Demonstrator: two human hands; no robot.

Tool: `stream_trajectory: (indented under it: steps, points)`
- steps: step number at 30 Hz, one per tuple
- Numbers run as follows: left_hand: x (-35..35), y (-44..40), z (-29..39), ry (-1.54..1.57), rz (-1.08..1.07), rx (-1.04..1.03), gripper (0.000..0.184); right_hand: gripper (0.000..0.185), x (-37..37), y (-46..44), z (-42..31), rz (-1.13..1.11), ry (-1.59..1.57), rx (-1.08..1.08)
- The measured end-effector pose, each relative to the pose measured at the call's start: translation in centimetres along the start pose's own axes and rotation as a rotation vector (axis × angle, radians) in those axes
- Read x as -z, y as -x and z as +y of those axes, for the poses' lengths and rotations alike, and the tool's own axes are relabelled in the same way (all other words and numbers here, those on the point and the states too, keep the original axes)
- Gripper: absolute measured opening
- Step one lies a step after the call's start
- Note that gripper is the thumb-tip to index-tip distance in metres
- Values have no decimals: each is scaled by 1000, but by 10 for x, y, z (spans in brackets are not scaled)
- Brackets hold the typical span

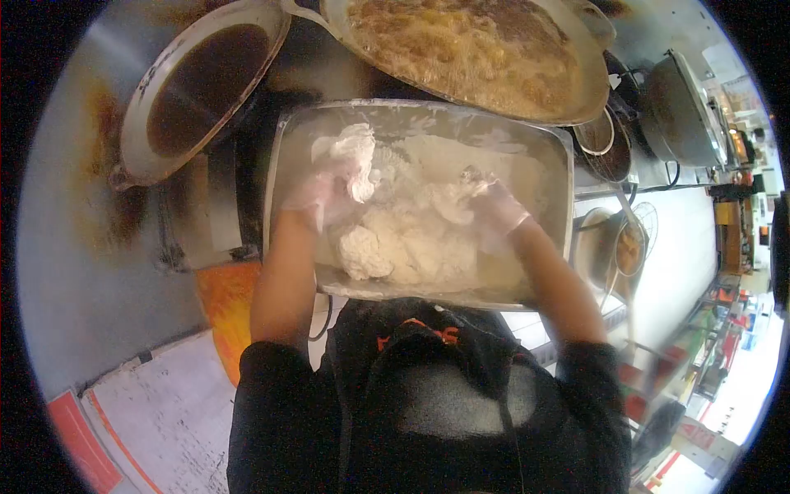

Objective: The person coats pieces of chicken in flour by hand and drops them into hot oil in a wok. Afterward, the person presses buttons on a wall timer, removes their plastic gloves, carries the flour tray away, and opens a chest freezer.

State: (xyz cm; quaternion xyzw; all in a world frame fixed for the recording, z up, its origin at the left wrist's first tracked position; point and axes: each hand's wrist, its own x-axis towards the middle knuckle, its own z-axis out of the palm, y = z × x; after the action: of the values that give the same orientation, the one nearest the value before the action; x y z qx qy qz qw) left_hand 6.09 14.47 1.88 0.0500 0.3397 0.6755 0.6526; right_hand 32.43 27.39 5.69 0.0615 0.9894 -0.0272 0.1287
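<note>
A deep metal tray holds pale flour and several flour-coated pieces of food, heaped at its near side. My left hand, in a thin see-through glove, is closed on a thickly coated piece with a craggy white surface, lifted above the flour. On the tray's right half, my right hand, gloved too, is closed around another flour-coated piece. Flour dust and motion blur hide most of the fingers. What food is under the coating cannot be made out.
Behind the tray, a wide pan of bubbling oil nearly touches its far rim. A second pan with dark liquid stands at the left. Strainers and a long-handled wire skimmer are on the right. An orange-yellow bag or cloth lies nearer me.
</note>
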Motion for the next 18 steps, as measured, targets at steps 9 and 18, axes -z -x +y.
stream_trajectory:
  steps: [9, 18]
  points:
    - [67, -46, -20, -1237, -23, -291, 59, 54, -11, -31, -25, -100, -623, -548]
    - [11, -7, -6, -2060, 256, -421, 34, 29, -11, -42, -17, 63, -334, -605]
